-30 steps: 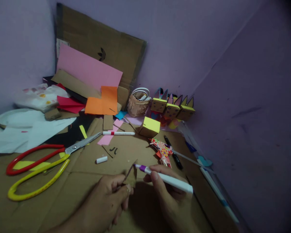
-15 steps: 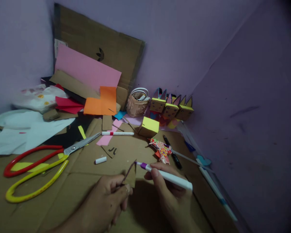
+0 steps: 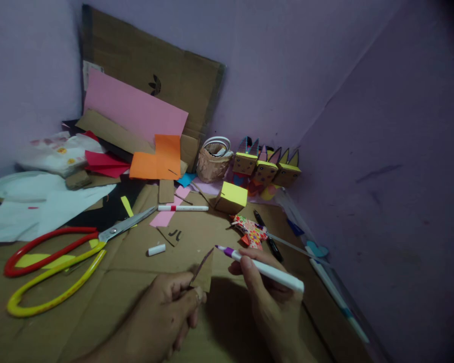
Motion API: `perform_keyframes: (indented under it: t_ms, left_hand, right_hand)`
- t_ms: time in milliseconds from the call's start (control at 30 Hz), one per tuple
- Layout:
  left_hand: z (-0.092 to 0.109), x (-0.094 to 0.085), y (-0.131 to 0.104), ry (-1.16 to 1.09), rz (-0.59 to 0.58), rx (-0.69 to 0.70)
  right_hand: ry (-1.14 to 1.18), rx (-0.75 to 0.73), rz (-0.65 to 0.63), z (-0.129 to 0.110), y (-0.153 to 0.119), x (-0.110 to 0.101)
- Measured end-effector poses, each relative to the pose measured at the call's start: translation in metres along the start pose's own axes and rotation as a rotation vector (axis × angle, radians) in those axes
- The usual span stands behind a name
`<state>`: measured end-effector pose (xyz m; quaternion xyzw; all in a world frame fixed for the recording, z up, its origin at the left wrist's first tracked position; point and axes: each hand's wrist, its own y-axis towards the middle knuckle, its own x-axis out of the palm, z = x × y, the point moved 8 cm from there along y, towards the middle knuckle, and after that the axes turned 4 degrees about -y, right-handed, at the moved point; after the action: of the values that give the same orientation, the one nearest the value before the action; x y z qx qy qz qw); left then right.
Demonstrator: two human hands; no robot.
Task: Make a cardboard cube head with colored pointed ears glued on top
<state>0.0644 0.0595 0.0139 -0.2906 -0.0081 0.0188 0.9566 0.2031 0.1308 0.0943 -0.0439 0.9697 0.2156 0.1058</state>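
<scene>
Between the fingers of my left hand (image 3: 174, 310) is a small cardboard piece (image 3: 204, 276), pointed at the top, with a dark purple line along its left edge. My right hand (image 3: 268, 292) grips a white marker (image 3: 265, 269) with a purple collar. Its tip is right beside the point of the cardboard; I cannot tell whether they touch. A white marker cap (image 3: 157, 250) lies on the cardboard sheet (image 3: 136, 287) to the left. Beyond my right hand is a floral-patterned cutout (image 3: 249, 229) with a black pen (image 3: 274, 249) beside it.
Large scissors (image 3: 109, 233) with red and yellow handles lie partly open at left. A capped marker (image 3: 183, 208), a yellow-topped box (image 3: 232, 197) and a bark-like basket (image 3: 213, 165) stand or lie ahead. Several eared box figures (image 3: 267, 171) line the back wall near orange paper (image 3: 168, 156).
My right hand and the marker have shifted slightly to the right and up, bringing the tip just off the cardboard's point. My left hand stays almost still with the cardboard piece.
</scene>
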Motion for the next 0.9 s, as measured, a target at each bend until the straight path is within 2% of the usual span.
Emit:
perform_keyframes:
  t_ms: [100,233,333,533,900]
  left_hand:
    - [-0.001,0.0,0.0,-0.017,-0.004,-0.011]
    - [0.002,0.0,-0.001,-0.012,-0.01,0.0]
    - [0.003,0.0,-0.001,-0.018,-0.032,0.033]
    - [0.0,-0.001,0.0,-0.011,-0.035,0.065]
    - [0.007,0.0,-0.002,0.0,-0.021,0.06]
  right_hand:
    - [0.042,0.027,0.015,0.001,0.0,-0.003]
    - [0.07,0.039,-0.108,-0.003,-0.004,0.006]
    - [0.124,0.104,-0.159,-0.002,-0.009,0.013]
    - [0.102,0.191,-0.146,0.0,-0.013,0.016]
    - [0.102,0.257,-0.244,0.004,-0.019,0.024]
